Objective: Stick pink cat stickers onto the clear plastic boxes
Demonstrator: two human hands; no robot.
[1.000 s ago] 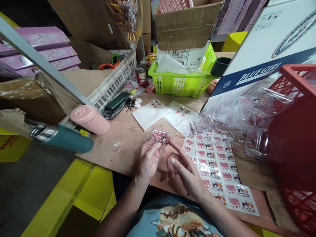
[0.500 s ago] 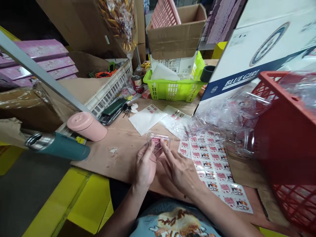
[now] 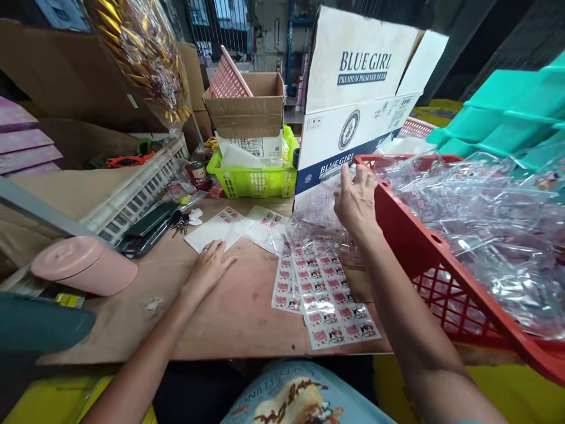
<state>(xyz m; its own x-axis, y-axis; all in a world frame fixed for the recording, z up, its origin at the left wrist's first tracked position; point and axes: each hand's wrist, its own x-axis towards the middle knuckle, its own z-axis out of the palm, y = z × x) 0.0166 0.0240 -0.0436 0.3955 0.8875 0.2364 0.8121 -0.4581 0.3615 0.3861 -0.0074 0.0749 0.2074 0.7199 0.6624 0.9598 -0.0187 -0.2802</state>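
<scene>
My left hand (image 3: 207, 270) lies flat and open on the brown table (image 3: 229, 318), fingers stretched toward a white sheet (image 3: 207, 232). My right hand (image 3: 355, 197) is raised at the near rim of the red crate (image 3: 415, 253), fingers spread over the pile of clear plastic shells (image 3: 318, 218) heaped beside the crate; I cannot see anything gripped in it. Sheets of cat stickers (image 3: 322, 288) lie on the table between my arms. More clear shells (image 3: 485, 224) fill the red crate.
A Blue Girl beer carton (image 3: 353, 88) stands behind the shells. A green basket (image 3: 251, 176), a white crate (image 3: 132, 188), keys and a dark wallet (image 3: 150, 227) sit at the back left. A pink lidded cup (image 3: 82, 268) and a teal flask (image 3: 39, 321) lie at left. Teal trays (image 3: 507, 106) are stacked at right.
Both hands let go of the small clear stickered shell. My right hand rose to the shell pile by the red crate; my left hand dropped flat on the table. The view swung right.
</scene>
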